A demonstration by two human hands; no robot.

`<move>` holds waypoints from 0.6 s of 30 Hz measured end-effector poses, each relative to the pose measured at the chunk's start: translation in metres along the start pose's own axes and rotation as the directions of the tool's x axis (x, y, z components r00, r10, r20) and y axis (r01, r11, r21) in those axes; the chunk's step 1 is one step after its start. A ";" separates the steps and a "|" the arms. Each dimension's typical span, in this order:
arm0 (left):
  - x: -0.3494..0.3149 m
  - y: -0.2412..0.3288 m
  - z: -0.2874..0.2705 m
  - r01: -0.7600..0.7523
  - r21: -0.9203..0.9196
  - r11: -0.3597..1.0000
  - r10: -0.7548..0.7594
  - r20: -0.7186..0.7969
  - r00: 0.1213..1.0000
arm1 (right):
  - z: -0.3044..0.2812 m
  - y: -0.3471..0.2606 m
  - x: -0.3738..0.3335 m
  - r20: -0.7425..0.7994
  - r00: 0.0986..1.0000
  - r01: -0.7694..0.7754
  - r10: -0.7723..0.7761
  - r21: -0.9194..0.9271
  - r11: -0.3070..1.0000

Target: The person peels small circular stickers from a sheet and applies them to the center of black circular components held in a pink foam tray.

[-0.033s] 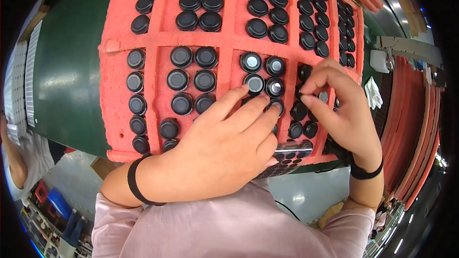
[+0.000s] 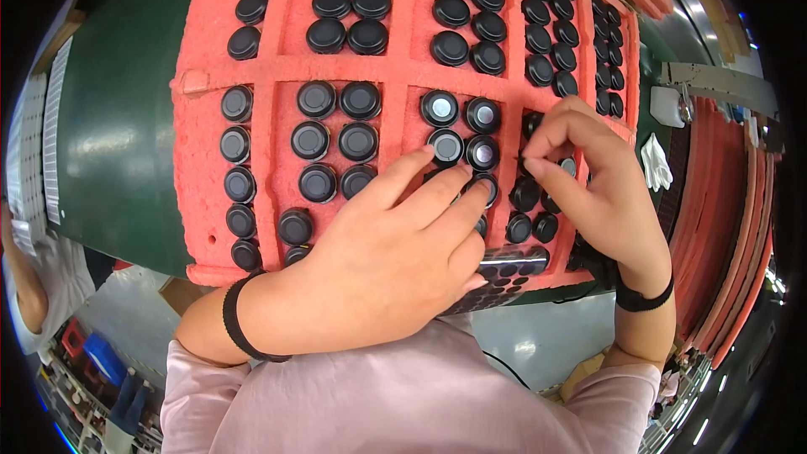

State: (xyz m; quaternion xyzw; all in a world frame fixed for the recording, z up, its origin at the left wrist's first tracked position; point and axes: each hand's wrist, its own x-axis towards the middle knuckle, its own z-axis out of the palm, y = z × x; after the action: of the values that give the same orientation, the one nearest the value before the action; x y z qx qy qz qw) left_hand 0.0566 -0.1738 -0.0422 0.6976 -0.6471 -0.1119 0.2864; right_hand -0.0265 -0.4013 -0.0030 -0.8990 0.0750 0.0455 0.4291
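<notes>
Several round black lens-like caps [image 2: 357,141] stand in the compartments of a pink foam tray [image 2: 328,70]. Over the near middle compartment my left hand [image 2: 382,240] lies with fingers stretched and spread, its fingertips resting on caps there. Some of those caps show pale, shiny centres [image 2: 440,108]. A curled glossy sheet with dark round dots [image 2: 504,273] sits beside my left thumb; whether the thumb touches it I cannot tell. To the right, my right hand [image 2: 593,172] pinches thumb and forefinger together above another column of caps. Anything between those fingertips is too small to make out.
The tray rests on a dark green table [image 2: 126,134]. Pink foam sheets [image 2: 714,227] are stacked at the right, near a white cloth or glove [image 2: 656,161]. Another person's arm [image 2: 25,273] shows at the far left.
My right hand has shifted very slightly left and up, its pinch still closed. My left hand stays over the same caps, barely moved.
</notes>
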 end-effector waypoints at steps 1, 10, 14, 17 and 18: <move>0.000 -0.001 0.000 0.003 0.019 1.000 -0.003 0.015 1.000 | 0.002 0.002 0.005 0.025 0.999 -0.044 0.043 0.025 0.999; 0.001 -0.006 0.005 0.012 0.020 1.000 -0.013 0.059 0.998 | 0.017 0.016 0.014 0.107 0.993 -0.042 0.043 -0.014 0.999; 0.001 -0.007 0.007 0.023 -0.009 1.000 -0.023 0.048 0.999 | 0.019 0.017 0.015 0.116 0.993 -0.025 0.031 -0.048 0.999; 0.001 -0.007 0.007 0.021 -0.003 1.000 -0.021 0.044 0.999 | 0.019 0.015 0.016 0.118 0.993 -0.018 0.026 -0.067 0.998; 0.001 -0.007 0.007 0.022 -0.003 1.000 -0.022 0.045 0.999 | 0.019 0.015 0.016 0.118 0.993 -0.013 0.021 -0.072 0.997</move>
State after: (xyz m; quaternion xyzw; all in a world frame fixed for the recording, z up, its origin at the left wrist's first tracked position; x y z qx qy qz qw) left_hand 0.0588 -0.1766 -0.0514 0.7015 -0.6455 -0.1319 0.2718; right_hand -0.0137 -0.3971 -0.0290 -0.9088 0.0552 0.1051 0.4001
